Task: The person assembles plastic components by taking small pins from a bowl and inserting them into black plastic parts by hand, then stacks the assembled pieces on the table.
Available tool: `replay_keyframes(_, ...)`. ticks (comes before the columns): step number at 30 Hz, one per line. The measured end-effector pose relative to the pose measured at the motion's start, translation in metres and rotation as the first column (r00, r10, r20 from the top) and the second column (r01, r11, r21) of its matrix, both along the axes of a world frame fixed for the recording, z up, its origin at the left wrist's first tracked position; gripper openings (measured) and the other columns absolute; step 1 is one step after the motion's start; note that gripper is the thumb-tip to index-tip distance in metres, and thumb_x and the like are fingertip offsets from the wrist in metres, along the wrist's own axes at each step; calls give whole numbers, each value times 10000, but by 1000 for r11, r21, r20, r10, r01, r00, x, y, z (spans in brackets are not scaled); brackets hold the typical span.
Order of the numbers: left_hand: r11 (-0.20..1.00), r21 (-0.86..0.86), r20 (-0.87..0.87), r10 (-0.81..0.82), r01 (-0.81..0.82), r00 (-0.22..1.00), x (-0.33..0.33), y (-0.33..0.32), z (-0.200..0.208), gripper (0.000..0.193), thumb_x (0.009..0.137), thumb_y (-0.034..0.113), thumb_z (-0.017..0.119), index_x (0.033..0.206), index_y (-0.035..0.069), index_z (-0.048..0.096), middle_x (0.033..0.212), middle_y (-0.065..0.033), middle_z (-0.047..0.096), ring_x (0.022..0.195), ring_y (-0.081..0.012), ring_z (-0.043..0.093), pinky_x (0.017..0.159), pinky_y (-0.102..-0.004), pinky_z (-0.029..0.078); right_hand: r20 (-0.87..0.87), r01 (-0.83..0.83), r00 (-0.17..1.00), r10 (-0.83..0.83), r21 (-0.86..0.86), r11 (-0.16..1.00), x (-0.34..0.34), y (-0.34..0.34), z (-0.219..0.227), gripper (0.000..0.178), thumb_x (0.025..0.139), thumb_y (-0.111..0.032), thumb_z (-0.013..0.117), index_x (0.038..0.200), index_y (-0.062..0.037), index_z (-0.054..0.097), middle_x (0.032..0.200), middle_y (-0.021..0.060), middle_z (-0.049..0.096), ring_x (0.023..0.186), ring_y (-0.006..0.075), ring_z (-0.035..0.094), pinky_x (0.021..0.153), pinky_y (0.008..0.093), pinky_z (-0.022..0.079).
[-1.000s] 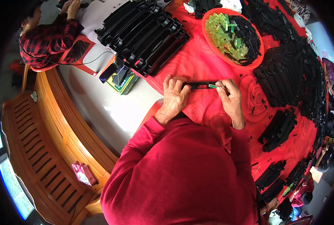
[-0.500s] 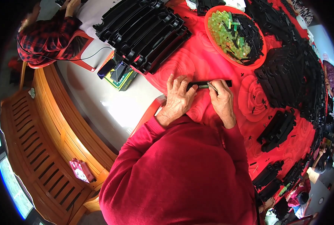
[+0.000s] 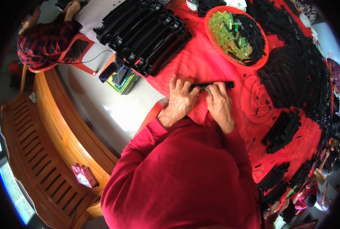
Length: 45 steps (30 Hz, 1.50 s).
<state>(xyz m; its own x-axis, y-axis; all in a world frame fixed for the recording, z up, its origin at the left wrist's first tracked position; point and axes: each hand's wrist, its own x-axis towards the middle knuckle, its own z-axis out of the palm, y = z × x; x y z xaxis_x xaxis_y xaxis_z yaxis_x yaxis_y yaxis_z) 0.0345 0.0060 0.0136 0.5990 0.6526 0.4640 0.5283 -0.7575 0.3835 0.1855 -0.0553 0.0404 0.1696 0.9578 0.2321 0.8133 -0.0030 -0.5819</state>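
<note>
A long, narrow black plastic strip (image 3: 229, 84) lies across the red tablecloth (image 3: 200, 57) before me. My left hand (image 3: 181, 100) grips its left end, thumb and fingers pressed on it. My right hand (image 3: 220, 107) closes on a thin, pen-like metal tool (image 3: 207, 90), whose tip meets the strip near my left thumb. Most of the tool is hidden under the fingers, so its exact kind does not show. Beyond the hands sits a red oval basin (image 3: 254, 67) holding green translucent pieces (image 3: 220, 32) and thin black pieces (image 3: 256, 36).
Long black molded parts (image 3: 147, 34) are stacked at the table's far left, beside a green-and-yellow box (image 3: 126, 84). More black parts (image 3: 282, 76) crowd the right, with another bundle (image 3: 282, 131) nearer. Small black scraps (image 3: 267, 102) dot the cloth. A wooden bench (image 3: 40, 160) stands left; a person in plaid (image 3: 44, 44) sits far left.
My right hand has slid left along the strip, carrying the tool's tip closer to my left thumb. The left hand stays in place on the strip.
</note>
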Motion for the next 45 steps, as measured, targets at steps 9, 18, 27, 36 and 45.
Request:
replay_keyframes(9,998,-53,-45,-45,43,998,4,10,9,219,693,172,693,904,128,657,1003,-70,580,975,-264,525,947,-509,339,-72,-8,997,8,0,1000,4,0,2,196,778,-37,587,973,-57,574,967,140,541,763,349,600,623,423,492)
replay_keyframes(18,992,-86,-9,-92,91,996,4,14,9,197,662,123,720,846,95,655,972,-57,614,941,-256,547,862,-402,400,-104,21,994,-20,14,1000,2,3,-4,152,771,-66,625,915,-64,577,893,112,514,718,324,593,592,415,489)
replay_keyframes(27,983,-131,-89,-140,128,986,7,17,19,151,692,126,684,832,79,649,1008,-68,606,967,-272,535,830,-414,415,79,-27,996,32,-55,998,1,0,-3,133,797,-115,600,895,-58,530,946,132,470,659,350,596,525,470,485)
replay_keyframes(36,991,-87,-119,-114,104,986,0,13,17,152,712,150,662,856,110,631,1000,-65,603,926,-273,548,801,-404,440,-237,32,971,30,254,967,13,-9,-1,167,797,-23,621,964,-15,633,932,120,579,770,224,599,672,313,482)
replay_keyframes(45,980,-118,-81,-173,163,982,-28,8,34,197,716,143,683,900,89,637,979,-63,586,907,-261,544,761,-404,445,-626,456,721,-296,107,884,51,-52,-4,90,869,-50,567,891,12,629,793,22,555,655,88,488,575,221,392)
